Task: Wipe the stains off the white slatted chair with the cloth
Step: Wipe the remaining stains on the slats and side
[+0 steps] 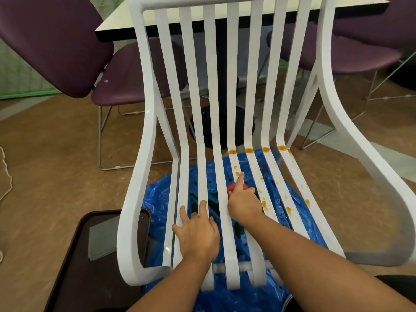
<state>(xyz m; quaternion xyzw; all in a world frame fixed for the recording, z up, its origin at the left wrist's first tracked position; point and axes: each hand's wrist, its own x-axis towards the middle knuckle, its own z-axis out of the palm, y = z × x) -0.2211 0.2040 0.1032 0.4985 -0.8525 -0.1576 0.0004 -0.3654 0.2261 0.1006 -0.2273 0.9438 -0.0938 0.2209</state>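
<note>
Right hand [244,202], its grip closed on a red cloth [231,189], presses an orange-stained slat [236,167] of the white chair [144,131]; left hand [198,233] lies flat, fingers apart.

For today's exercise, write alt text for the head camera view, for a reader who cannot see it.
A person's right hand presses a red cloth onto a white slatted chair seat spotted with orange stains, while the left hand rests flat on the clean slats. Blue plastic sheeting lies beneath; purple chairs and a table stand behind.

Tight gaps, open top

I've got free room above the white slatted chair [252,104]; its side rails, purple chairs [126,70] and table [225,12] crowd behind.
</note>
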